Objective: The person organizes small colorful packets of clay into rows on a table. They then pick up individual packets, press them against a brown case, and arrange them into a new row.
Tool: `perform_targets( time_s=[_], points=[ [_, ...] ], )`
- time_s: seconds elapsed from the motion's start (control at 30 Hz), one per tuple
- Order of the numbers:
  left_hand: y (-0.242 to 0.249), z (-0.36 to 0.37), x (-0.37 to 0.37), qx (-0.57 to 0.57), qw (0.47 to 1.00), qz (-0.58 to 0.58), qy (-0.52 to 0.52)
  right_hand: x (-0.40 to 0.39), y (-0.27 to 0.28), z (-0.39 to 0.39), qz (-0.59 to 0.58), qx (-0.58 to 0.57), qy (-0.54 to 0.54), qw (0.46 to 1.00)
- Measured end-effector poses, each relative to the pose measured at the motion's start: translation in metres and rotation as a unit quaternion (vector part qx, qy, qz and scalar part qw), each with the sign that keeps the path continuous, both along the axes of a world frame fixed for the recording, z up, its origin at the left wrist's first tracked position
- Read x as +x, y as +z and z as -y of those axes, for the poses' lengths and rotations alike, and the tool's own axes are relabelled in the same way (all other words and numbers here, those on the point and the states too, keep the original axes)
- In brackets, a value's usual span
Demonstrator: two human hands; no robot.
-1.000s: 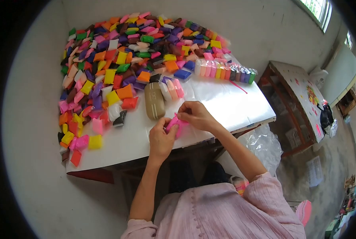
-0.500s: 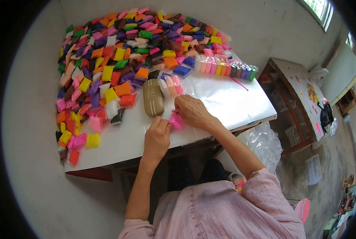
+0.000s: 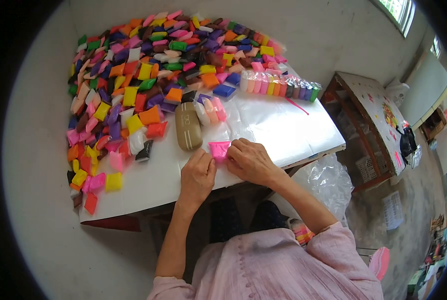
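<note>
Near the table's front edge, a small bright pink clay packet is stretched between my two hands. My left hand pinches its left side, fingers curled in. At its right side, my right hand is closed on the edge, with the fingertips partly hidden. Just behind my left hand lies an olive-brown oblong case with pale stripes. Beside the case is a clear sleeve holding white, peach and pink packets.
Loose packets in many colours are heaped over the table's left and back. A filled clear strip of packets lies at the back right, near a pink strip. Clear plastic bags hang below the right edge; another table stands beyond.
My right hand has moved down and outward to the pink packet's right edge. The packet now lies flatter and more spread out, its upper edge visible between both hands.
</note>
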State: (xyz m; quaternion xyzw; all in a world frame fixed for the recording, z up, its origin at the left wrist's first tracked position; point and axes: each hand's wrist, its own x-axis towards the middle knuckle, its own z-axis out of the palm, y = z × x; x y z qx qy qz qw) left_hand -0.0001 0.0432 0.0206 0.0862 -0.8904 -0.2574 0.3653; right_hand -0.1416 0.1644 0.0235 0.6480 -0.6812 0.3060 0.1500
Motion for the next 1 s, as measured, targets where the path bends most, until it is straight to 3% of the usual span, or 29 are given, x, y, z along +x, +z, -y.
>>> perform_targets(
  time_s=[0.27, 0.63, 0.93, 1.0],
  points=[
    [-0.002, -0.001, -0.005, -0.04, 0.998, 0.045, 0.03, -0.004, -0.01, 0.004, 0.01, 0.025, -0.002, 1.0],
    [-0.003, 0.005, -0.004, -0.044, 0.998, 0.034, -0.02, -0.011, 0.001, 0.003, 0.015, 0.048, 0.045, 0.998],
    [-0.004, 0.007, -0.006, -0.017, 0.999, 0.044, -0.012, 0.004, -0.003, -0.001, 0.022, 0.045, -0.008, 0.999],
    [-0.003, 0.006, -0.002, -0.027, 0.999, 0.042, -0.02, 0.002, 0.009, -0.008, 0.02, 0.113, -0.012, 0.993]
  ],
)
